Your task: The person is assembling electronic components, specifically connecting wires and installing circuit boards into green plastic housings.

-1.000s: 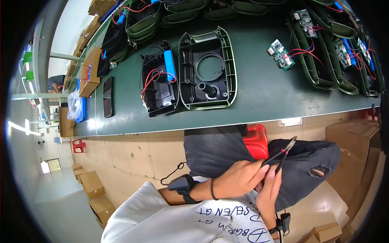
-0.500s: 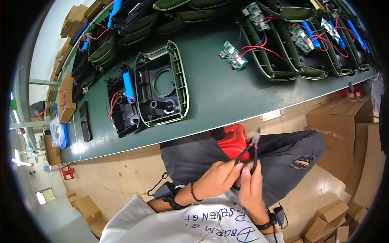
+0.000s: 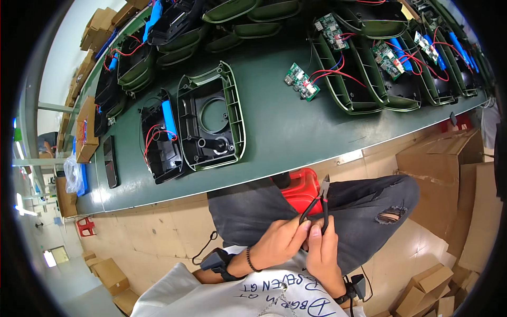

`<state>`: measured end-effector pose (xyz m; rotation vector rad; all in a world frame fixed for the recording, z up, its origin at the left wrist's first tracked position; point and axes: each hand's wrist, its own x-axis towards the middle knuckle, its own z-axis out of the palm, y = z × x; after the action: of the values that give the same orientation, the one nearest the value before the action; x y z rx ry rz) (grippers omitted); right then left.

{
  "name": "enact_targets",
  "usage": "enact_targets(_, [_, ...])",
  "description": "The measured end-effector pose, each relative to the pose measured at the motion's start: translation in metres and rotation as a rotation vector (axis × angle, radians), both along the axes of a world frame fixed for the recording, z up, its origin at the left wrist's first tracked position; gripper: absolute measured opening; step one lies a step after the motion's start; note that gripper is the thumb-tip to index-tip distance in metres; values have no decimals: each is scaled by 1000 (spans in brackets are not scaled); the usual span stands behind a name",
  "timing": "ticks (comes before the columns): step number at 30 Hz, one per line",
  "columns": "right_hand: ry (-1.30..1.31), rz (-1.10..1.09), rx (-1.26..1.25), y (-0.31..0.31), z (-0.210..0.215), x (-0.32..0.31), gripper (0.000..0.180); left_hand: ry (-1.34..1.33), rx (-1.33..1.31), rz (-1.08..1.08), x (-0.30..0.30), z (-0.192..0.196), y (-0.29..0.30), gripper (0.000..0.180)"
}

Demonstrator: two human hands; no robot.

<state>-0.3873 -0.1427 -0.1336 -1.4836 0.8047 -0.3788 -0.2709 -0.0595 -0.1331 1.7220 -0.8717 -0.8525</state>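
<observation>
Hands meet over the lap of a seated person at a long green bench [image 3: 296, 132], both closed on one small pair of cutters [image 3: 320, 207] with black handles. Far left on the bench lie a dark flat slab [image 3: 110, 161], then a black tray with a blue cell and red wires [image 3: 160, 138], then an open green-rimmed housing [image 3: 211, 119]; farther right sit a loose green circuit board [image 3: 301, 82] and a row of green shells. Below the bench edge, the left hand [image 3: 280, 243] curls its fingers around the nearer handle, while the right hand [image 3: 323, 256] grips the other with the thumb laid along it. The cutters stand nearly upright, long axis running from the knuckles up to the pointed tip, which ends against a red stool [image 3: 301, 189] and dark trousers. The tool lies just above both sets of fingers, about equally near each hand. Compared with a second ago, the cutters have swung from a rightward slant to near vertical, and the view has tilted so the bench slopes down to the left.
</observation>
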Motion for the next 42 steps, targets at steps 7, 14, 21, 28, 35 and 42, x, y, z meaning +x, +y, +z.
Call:
enact_targets(7, [-12, 114, 64, -1, 2, 9, 18, 110, -72, 94, -4, 12, 13, 18])
enact_targets(14, [-18, 161, 111, -2, 6, 14, 17, 13, -22, 84, 3, 8, 22, 19])
enact_targets(21, [-25, 74, 65, -4, 11, 11, 19, 110, -95, 107, -2, 21, 8, 19])
enact_targets(28, [-76, -35, -12, -20, 17, 5, 22, -53, -73, 2, 3, 11, -22, 15])
enact_targets(35, [-6, -37, -151, -13, -15, -28, 35, -142, -138, -98, -9, 21, -25, 18])
enact_targets(42, [196, -143, 82, -13, -6, -50, 37, -226, 226, -386, -9, 26, -37, 34])
